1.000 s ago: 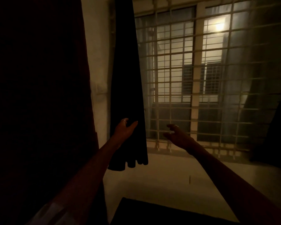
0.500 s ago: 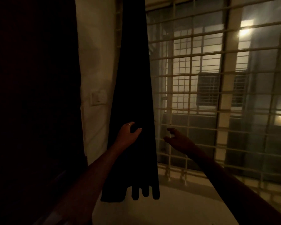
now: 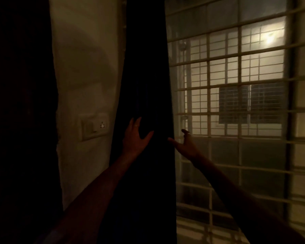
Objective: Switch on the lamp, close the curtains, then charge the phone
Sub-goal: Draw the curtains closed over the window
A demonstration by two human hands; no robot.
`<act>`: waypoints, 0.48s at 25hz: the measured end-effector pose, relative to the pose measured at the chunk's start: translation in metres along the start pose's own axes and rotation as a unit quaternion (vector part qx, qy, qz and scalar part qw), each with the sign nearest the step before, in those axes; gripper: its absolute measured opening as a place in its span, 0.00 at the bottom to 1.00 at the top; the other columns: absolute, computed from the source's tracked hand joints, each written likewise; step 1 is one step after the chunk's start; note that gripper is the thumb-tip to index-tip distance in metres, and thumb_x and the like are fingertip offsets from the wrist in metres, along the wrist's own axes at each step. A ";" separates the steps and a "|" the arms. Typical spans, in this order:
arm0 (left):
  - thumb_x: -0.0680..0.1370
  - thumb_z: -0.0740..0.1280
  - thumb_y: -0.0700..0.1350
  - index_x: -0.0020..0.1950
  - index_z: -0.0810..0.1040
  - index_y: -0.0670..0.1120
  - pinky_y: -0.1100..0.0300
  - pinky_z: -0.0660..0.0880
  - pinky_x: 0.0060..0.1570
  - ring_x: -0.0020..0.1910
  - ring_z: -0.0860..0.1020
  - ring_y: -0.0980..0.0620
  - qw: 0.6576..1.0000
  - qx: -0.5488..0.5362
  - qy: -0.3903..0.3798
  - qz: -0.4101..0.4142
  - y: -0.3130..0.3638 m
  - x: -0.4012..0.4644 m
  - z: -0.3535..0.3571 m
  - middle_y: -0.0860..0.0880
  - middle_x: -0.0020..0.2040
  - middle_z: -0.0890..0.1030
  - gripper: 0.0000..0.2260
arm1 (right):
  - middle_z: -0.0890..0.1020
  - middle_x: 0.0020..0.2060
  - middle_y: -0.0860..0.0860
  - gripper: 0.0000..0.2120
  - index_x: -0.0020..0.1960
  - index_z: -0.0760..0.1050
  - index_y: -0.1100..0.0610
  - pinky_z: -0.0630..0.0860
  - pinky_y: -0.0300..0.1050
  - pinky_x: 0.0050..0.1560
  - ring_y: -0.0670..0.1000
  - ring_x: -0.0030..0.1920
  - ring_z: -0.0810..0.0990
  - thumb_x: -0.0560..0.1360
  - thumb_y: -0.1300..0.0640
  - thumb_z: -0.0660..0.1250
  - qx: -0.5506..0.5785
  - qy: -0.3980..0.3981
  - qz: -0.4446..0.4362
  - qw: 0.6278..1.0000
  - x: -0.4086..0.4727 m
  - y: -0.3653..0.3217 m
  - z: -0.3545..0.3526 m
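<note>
Closing the curtains is underway — the left hand is lying spread on the dark curtain at frame centre, the right hand is hovering loosely open, holding nothing, beside its edge — next likely gripping and drawing it rightward across the window grille.

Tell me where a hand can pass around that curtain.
Free: the wall strip between the dark mass at far left and the curtain, above the switch plate; also the gap right of the curtain's edge, before the window grille. Crowded: mid-curtain, where the left hand lies spread and the right hand reaches the edge.
</note>
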State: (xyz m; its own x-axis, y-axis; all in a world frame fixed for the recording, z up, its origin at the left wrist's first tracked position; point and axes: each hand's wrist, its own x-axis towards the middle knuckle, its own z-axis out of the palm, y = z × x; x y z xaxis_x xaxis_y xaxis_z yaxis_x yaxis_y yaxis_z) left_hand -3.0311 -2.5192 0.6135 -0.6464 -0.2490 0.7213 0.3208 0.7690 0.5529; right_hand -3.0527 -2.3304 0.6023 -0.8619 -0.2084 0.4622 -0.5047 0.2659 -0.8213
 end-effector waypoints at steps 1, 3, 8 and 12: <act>0.73 0.67 0.57 0.74 0.59 0.50 0.50 0.59 0.73 0.74 0.60 0.45 1.000 0.009 0.010 0.020 -0.008 0.009 0.005 0.43 0.77 0.57 0.33 | 0.65 0.71 0.55 0.40 0.75 0.50 0.58 0.69 0.48 0.64 0.54 0.69 0.66 0.73 0.50 0.69 0.051 -0.004 0.002 0.999 0.012 -0.001 0.010; 0.74 0.66 0.57 0.74 0.60 0.51 0.50 0.59 0.72 0.75 0.59 0.45 0.997 0.032 0.044 0.057 -0.021 0.024 0.016 0.42 0.77 0.56 0.31 | 0.70 0.66 0.51 0.39 0.75 0.53 0.55 0.74 0.44 0.59 0.51 0.64 0.73 0.71 0.47 0.69 0.161 -0.032 0.011 0.986 0.036 0.003 0.027; 0.76 0.57 0.55 0.68 0.70 0.43 0.42 0.64 0.69 0.71 0.66 0.41 0.988 0.102 0.095 0.068 -0.036 0.040 0.034 0.39 0.75 0.61 0.24 | 0.81 0.53 0.60 0.18 0.60 0.73 0.62 0.77 0.52 0.56 0.58 0.54 0.81 0.79 0.50 0.55 0.224 -0.087 -0.028 0.970 0.062 0.012 0.043; 0.77 0.55 0.50 0.52 0.80 0.44 0.39 0.67 0.63 0.68 0.71 0.42 0.966 0.168 0.169 0.098 -0.026 0.035 0.040 0.40 0.73 0.65 0.17 | 0.78 0.38 0.56 0.20 0.54 0.73 0.62 0.76 0.39 0.36 0.48 0.35 0.79 0.79 0.48 0.51 0.121 0.028 -0.090 0.988 0.063 0.022 0.038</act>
State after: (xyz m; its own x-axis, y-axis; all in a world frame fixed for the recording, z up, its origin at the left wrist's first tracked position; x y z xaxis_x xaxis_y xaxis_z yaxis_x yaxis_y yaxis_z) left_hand -3.0902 -2.5246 0.6077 -0.3139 -0.2132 0.9252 0.1355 0.9544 0.2659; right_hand -3.1165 -2.3736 0.6008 -0.7634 -0.1782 0.6209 -0.6301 -0.0057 -0.7765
